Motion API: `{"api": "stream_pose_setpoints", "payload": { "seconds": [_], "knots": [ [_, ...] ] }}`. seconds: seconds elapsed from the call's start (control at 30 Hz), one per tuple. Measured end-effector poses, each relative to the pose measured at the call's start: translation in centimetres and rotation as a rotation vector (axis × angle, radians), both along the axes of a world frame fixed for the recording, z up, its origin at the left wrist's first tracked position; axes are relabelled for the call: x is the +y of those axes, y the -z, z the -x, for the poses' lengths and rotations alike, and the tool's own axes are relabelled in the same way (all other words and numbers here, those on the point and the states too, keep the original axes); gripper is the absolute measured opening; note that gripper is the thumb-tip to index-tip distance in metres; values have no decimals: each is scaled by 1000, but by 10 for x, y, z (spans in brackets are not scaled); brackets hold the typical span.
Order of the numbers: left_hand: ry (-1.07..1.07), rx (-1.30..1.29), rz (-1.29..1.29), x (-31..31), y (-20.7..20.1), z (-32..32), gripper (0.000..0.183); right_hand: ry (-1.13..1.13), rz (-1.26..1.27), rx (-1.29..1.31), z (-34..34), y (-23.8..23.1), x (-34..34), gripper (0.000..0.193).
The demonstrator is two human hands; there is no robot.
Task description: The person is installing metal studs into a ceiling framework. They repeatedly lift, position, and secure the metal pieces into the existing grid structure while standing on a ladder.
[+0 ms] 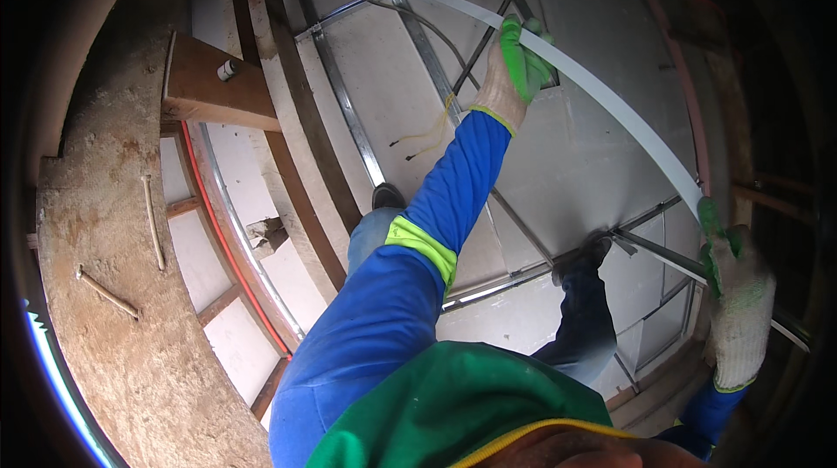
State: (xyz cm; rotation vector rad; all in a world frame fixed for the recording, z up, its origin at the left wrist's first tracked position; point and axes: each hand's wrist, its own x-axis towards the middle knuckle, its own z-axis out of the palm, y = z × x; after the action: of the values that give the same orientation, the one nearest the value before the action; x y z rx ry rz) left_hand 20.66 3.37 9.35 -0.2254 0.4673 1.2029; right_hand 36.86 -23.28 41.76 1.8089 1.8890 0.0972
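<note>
A long, thin whitish strip (615, 106) runs from the upper middle down to the right; its material is unclear. My left hand (521, 67), in a knitted glove with a green coated palm, is closed around it towards the far part. At the strip's near end, my right hand (737, 298) in a matching glove grips it, fingers along the edge. Whether the strip continues behind the right hand is hidden. Both hands are above grey-white panels (602, 163) set among metal channels (344, 102).
My feet, one in a dark shoe (595, 250), stand on the framing. Wooden beams (301, 111) and a red conduit (228, 246) run along the left. Two large nails or bolts (106, 292) mark the rough wall at far left. A dark cable (427, 28) and thin yellow wires (427, 139) lie ahead.
</note>
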Motion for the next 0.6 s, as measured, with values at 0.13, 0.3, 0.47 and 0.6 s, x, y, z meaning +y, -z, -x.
{"api": "stream_pose_setpoints", "payload": {
  "seconds": [0.13,0.3,0.47,0.6],
  "knots": [
    [97,-156,-188,9,-57,-15,16,-115,-139,-59,-27,-56,-37,48],
    [85,135,-193,2,-62,-26,27,326,-69,438,-38,-25,-46,62],
    [-51,719,1,-1,27,14,32,1102,259,1340,-29,93,-27,62],
    [104,936,56,-9,68,16,35,1245,364,1801,-50,168,-38,63]
  ]
}}
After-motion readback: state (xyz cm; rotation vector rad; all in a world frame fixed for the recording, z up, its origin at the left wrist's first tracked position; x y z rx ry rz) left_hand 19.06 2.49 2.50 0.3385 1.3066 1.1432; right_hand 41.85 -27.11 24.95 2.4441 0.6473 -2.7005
